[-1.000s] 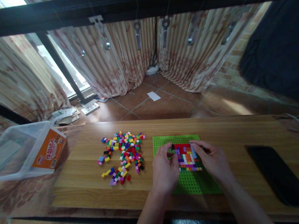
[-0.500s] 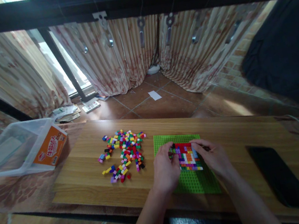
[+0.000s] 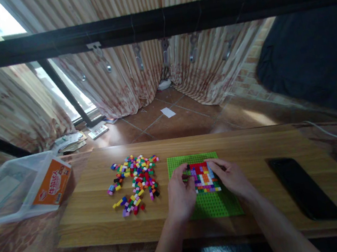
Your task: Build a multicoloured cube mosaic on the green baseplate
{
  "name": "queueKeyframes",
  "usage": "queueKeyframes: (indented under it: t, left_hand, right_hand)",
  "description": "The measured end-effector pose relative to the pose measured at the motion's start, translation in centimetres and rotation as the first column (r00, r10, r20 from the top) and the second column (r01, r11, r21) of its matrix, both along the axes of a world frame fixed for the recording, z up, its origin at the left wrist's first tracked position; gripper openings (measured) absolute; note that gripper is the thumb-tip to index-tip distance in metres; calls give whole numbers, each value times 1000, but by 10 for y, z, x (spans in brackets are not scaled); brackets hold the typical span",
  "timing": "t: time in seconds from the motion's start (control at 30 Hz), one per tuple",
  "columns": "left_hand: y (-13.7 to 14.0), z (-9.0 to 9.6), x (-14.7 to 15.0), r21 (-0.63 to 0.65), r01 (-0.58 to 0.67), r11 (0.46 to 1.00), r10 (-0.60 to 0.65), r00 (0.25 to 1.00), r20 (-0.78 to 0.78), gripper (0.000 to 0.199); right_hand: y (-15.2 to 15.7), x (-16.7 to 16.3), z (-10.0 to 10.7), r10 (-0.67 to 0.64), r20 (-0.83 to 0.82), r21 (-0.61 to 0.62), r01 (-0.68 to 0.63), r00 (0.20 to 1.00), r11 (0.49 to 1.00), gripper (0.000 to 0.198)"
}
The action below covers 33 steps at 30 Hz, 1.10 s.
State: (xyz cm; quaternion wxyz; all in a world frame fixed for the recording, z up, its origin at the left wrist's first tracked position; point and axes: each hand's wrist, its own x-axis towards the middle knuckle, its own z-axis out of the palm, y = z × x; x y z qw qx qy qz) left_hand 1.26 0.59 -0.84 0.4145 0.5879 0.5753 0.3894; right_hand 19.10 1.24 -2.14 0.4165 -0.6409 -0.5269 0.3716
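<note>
Block (image 3: 205,179) sits on green plate (image 3: 217,206), R of loose bricks (image 3: 146,177). L hand (image 3: 181,195) is curled at block's left edge, R hand (image 3: 232,177) at its right, both nr far corners; can't tell if either grips a pc.

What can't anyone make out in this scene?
In the head view:
What the left hand may be gripping: hidden by the hand itself.
Part of the green baseplate: covered by the right hand.
Number of loose bricks: too small and jumbled.
Orange label's small print: blurred.
Clear bin's left end: cut off by the picture edge.
</note>
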Motion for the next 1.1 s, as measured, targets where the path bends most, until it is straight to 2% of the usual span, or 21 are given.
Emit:
queueKeyframes:
  t: [0.2,0.5,0.63,0.73,0.83,0.9,0.97,1.0,1.03,1.1]
  left_hand:
    - [0,1,0,-25,-22,999,23,999,40,35]
    - [-1,0,1,19,-12,1000,13,1000,-21,38]
    - [-5,0,2,16,-27,1000,27,1000,0,37]
    - [-7,3,0,20,-77,997,76,997,29,33]
    - [-8,11,-3,44,-140,989,136,988,78,25]
    - [-7,17,-6,81,-189,979,176,973,149,20]
    - [-6,23,-13,117,-253,960,221,947,233,18]
    - [-5,26,-18,129,-295,947,252,928,276,17]
    - [-3,29,-24,133,-340,931,284,904,319,17]
    - [3,34,-39,120,-446,887,365,835,412,15]
  right_hand:
    - [-5,0,-4,9,34,-24,-9,999,1000,46]
    - [-3,-1,-4,57,14,-49,-57,998,997,44]
    - [-4,2,-3,31,63,-30,-29,998,999,42]
    - [-6,4,3,-108,133,-9,110,985,994,47]
    - [-10,0,14,-339,197,133,317,920,939,44]
    - [-14,-10,22,-410,180,226,368,894,902,40]
    - [-21,-28,27,-379,168,288,323,910,902,36]
    - [-25,-40,28,-315,169,314,252,934,915,34]
    - [-29,-53,27,-221,185,338,149,958,929,30]
    - [-37,-82,22,-27,241,374,-67,970,925,24]
